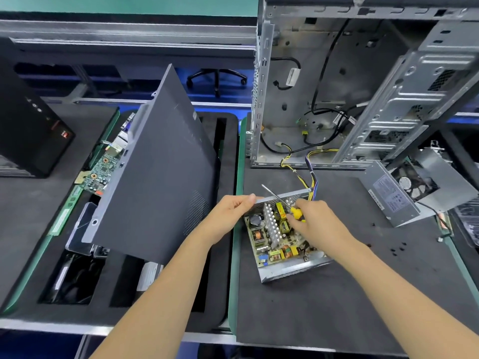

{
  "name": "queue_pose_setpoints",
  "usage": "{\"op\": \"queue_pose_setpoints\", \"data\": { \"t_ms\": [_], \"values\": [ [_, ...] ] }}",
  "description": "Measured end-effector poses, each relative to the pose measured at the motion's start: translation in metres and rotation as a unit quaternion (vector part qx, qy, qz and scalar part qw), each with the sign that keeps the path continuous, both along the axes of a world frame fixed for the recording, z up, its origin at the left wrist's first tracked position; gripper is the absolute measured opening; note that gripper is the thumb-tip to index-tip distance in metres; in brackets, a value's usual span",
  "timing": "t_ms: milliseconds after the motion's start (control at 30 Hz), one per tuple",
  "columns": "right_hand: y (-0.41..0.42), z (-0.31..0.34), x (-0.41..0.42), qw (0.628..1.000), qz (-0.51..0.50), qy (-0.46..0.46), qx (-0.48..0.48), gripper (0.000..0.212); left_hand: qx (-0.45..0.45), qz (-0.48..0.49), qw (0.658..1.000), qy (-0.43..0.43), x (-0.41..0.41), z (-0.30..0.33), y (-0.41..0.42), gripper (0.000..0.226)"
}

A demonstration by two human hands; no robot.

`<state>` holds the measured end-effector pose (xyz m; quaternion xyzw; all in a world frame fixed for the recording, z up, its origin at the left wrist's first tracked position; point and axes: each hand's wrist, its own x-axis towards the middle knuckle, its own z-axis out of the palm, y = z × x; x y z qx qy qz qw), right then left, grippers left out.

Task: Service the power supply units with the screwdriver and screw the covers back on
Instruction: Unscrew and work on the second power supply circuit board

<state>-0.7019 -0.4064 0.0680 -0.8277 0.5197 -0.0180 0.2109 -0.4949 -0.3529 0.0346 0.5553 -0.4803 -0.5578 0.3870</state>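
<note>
Both forearms reach forward: left hand (229,212) fingers pinch the open power supply (281,239) edge, right hand (315,220) grips the screwdriver (283,203).

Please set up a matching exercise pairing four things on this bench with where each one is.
Things:
1. yellow-handled screwdriver
2. open power supply unit with bare circuit board
3. grey fan cover
4. small black screws

Places:
A. loose on the mat, right
B. tilted by the empty metal case
C. in the right hand
D. steadied by the left hand

Pairs: 1-C, 2-D, 3-B, 4-A
</note>
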Motion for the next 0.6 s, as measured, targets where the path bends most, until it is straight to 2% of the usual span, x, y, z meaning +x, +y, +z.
{"op": "queue_pose_setpoints", "data": {
  "t_ms": [200, 600],
  "values": [
    [0.0057, -0.0070, 0.0006, 0.999, -0.014, 0.014, -0.032, 0.025, 0.002, 0.003, 1.000, -0.001, -0.0007, -0.0006, 0.0010, 0.041],
    [0.0043, -0.0087, -0.0016, 1.000, -0.009, -0.003, -0.015, 0.020, 0.013, 0.012, 1.000, 0.022, -0.0008, -0.0033, 0.0022, 0.045]
  ]
}}
